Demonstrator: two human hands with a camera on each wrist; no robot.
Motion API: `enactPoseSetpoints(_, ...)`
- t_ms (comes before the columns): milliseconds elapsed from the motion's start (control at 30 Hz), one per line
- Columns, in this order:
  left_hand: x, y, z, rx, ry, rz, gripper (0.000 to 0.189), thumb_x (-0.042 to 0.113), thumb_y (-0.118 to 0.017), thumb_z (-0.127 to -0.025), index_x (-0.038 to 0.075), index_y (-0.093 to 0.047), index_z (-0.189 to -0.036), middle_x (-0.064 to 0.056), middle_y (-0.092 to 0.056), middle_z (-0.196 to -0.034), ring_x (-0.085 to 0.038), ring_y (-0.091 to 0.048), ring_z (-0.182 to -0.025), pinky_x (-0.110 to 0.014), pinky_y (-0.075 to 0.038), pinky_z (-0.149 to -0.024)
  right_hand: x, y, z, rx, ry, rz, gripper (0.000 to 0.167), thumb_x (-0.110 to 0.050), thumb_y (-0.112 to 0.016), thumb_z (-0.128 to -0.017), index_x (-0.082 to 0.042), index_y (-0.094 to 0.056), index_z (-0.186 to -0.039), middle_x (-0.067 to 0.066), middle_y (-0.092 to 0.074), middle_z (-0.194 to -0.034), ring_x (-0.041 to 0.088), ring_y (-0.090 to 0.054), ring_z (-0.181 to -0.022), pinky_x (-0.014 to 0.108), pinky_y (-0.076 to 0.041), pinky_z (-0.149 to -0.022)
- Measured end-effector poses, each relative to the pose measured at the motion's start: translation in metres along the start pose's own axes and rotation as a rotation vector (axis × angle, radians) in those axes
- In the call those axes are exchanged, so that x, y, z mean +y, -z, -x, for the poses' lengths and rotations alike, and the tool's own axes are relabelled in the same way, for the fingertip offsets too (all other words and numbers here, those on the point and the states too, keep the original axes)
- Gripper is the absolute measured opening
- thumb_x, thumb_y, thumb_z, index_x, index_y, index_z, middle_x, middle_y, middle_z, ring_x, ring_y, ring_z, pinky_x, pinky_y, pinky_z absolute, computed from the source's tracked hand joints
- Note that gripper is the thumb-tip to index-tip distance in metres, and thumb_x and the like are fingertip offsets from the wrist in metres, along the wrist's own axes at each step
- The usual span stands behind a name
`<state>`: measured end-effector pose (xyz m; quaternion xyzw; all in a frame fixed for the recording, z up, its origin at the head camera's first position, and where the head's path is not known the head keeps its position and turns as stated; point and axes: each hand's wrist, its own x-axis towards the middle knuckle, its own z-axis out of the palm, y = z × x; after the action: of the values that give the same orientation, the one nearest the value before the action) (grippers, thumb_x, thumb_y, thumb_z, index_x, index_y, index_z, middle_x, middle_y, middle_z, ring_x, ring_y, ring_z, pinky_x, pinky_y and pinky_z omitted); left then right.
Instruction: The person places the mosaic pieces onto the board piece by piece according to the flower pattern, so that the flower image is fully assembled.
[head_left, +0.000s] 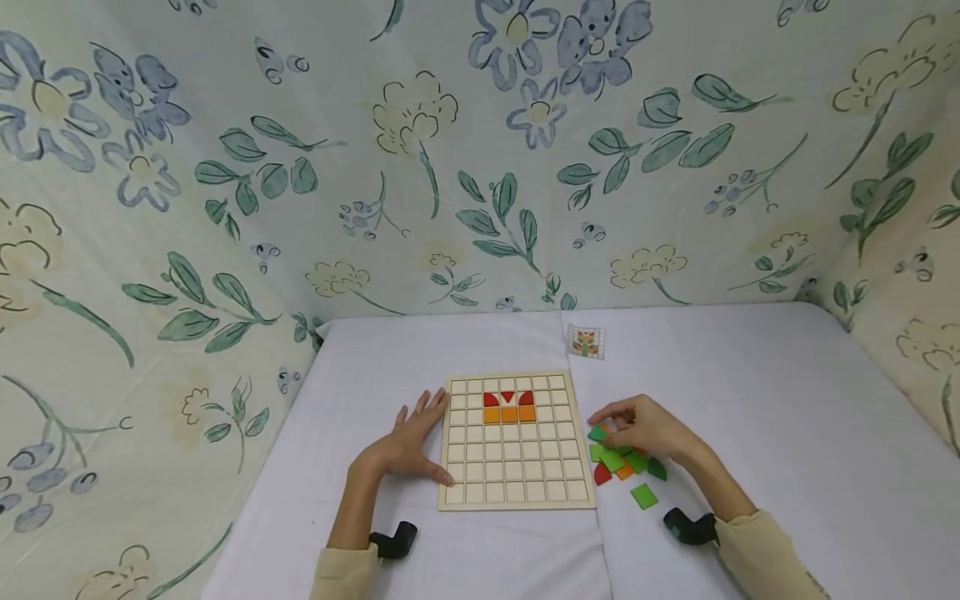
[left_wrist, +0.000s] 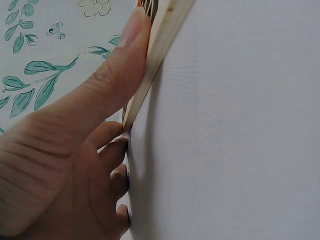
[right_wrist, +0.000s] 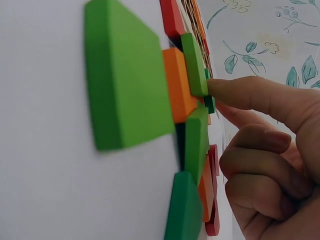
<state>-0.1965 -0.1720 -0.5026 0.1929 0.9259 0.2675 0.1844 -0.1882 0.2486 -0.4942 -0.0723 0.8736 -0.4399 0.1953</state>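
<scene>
A wooden grid board [head_left: 510,452] lies on the white cloth, with three orange squares [head_left: 509,414] in one row and several red pieces [head_left: 507,397] in the row above. Fingers spread, my left hand [head_left: 401,446] rests along the board's left side, its thumb on the frame near the front corner; the left wrist view shows the thumb on the wooden edge. To the board's right, my right hand [head_left: 645,429] is at a heap of loose coloured tiles [head_left: 612,460]. Its thumb and index finger pinch a dark green piece [right_wrist: 209,102], partly hidden, while the other fingers curl.
A small printed pattern card [head_left: 587,342] lies behind the board, to the right. One light green square [head_left: 643,497] sits apart in front of the heap. Black wrist-worn devices [head_left: 690,527] are beside both forearms. A floral cloth [head_left: 450,167] hangs behind the table.
</scene>
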Motion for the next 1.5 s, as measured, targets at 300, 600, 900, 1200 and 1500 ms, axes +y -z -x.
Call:
enactPoseSetpoints(300, 0.0013, 0.0006, 0.0005, -0.001, 0.001, 0.002, 0.138, 0.043, -0.099, -0.062, 0.011, -0.015, -0.167, -0.005, -0.007, -0.176, -0.031, 0.005, -0.164, -0.059, 0.005, -0.132, 0.0025, 0.0012, 0.0000, 0.037, -0.019, 0.014, 0.026, -0.015, -0.084, -0.084, -0.005, -0.078, -0.108, -0.002, -0.039, -0.070, 0.012, -0.040, -0.067, 0.019, -0.028, -0.055)
enactPoseSetpoints(600, 0.0006, 0.0003, 0.0004, 0.005, -0.001, 0.000, 0.138, 0.043, -0.099, -0.062, 0.011, -0.015, -0.167, -0.005, -0.007, -0.176, -0.032, 0.005, -0.164, -0.060, 0.004, -0.132, 0.0023, -0.0003, -0.0003, 0.017, 0.002, 0.000, 0.028, -0.018, -0.084, -0.086, -0.007, -0.079, -0.112, -0.003, -0.041, -0.067, 0.012, -0.041, -0.063, 0.018, -0.026, -0.051)
enactPoseSetpoints(900, 0.0005, 0.0002, 0.0003, 0.002, -0.001, 0.006, 0.138, 0.043, -0.099, -0.062, 0.011, -0.015, -0.167, -0.004, -0.007, -0.176, -0.031, 0.006, -0.164, -0.060, 0.006, -0.132, 0.0001, -0.0029, 0.0006, 0.029, -0.002, -0.012, 0.028, -0.016, -0.082, -0.087, -0.007, -0.079, -0.113, -0.003, -0.038, -0.066, 0.011, -0.038, -0.062, 0.017, -0.025, -0.051)
enactPoseSetpoints(1200, -0.0014, -0.0005, -0.0003, 0.001, 0.000, -0.003, 0.138, 0.045, -0.098, -0.062, 0.012, -0.014, -0.167, -0.004, -0.006, -0.176, -0.031, 0.006, -0.164, -0.059, 0.006, -0.132, -0.0065, -0.0084, -0.0026, 0.038, -0.018, -0.012, 0.029, -0.018, -0.086, -0.084, -0.008, -0.079, -0.109, -0.003, -0.038, -0.066, 0.013, -0.039, -0.063, 0.019, -0.025, -0.052)
enactPoseSetpoints(1500, -0.0008, -0.0006, 0.0006, 0.006, 0.003, -0.005, 0.138, 0.045, -0.098, -0.062, 0.012, -0.016, -0.167, -0.004, -0.007, -0.176, -0.031, 0.005, -0.164, -0.059, 0.005, -0.132, -0.0051, -0.0064, -0.0048, 0.003, -0.007, -0.024, 0.025, -0.016, -0.084, -0.085, -0.005, -0.078, -0.107, -0.003, -0.040, -0.065, 0.011, -0.039, -0.062, 0.019, -0.027, -0.052)
